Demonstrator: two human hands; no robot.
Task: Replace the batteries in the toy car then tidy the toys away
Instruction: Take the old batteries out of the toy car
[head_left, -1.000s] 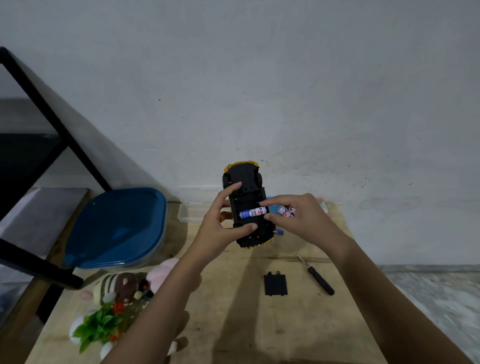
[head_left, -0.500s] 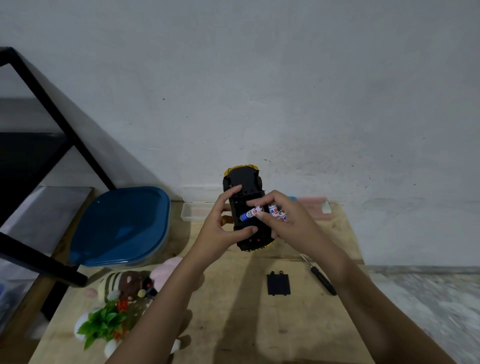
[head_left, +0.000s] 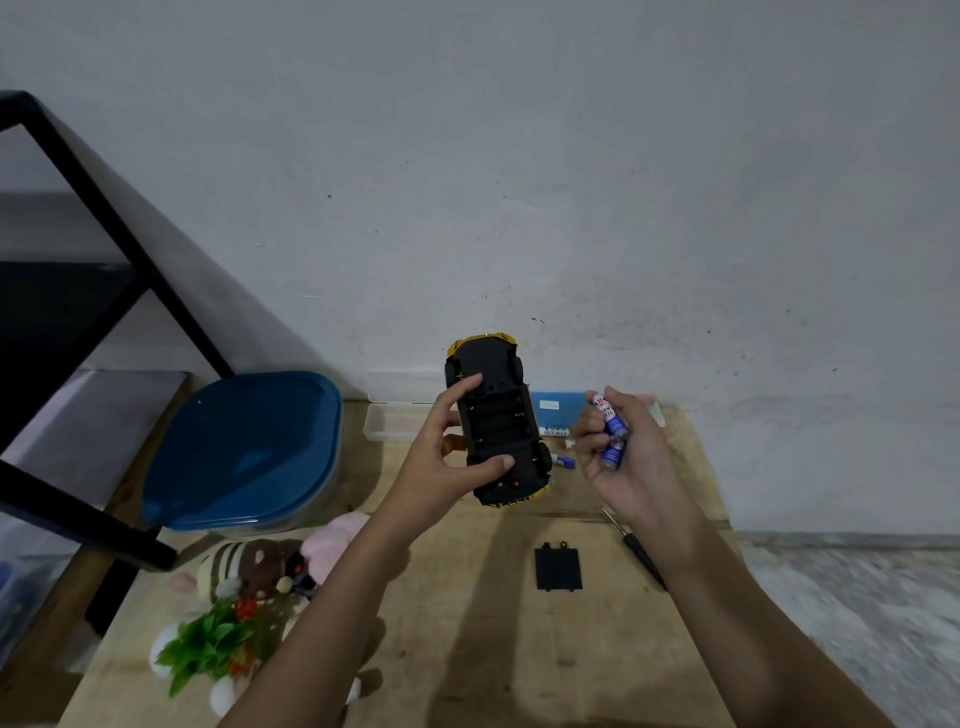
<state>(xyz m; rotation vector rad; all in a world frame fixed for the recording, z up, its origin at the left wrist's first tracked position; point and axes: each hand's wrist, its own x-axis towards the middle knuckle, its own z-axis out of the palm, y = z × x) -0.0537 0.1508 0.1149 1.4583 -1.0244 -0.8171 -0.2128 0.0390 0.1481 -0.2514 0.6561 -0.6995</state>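
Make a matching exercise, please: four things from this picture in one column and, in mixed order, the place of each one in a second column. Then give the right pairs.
Things:
1. toy car
2. batteries
3. battery cover
4. screwdriver

Places:
A. flat on the table, below the car
B. held upside down in the left hand
C. on the table, partly hidden behind the right forearm
D. held in the right hand

Pairs: 1-B, 2-D, 3-A, 4-C
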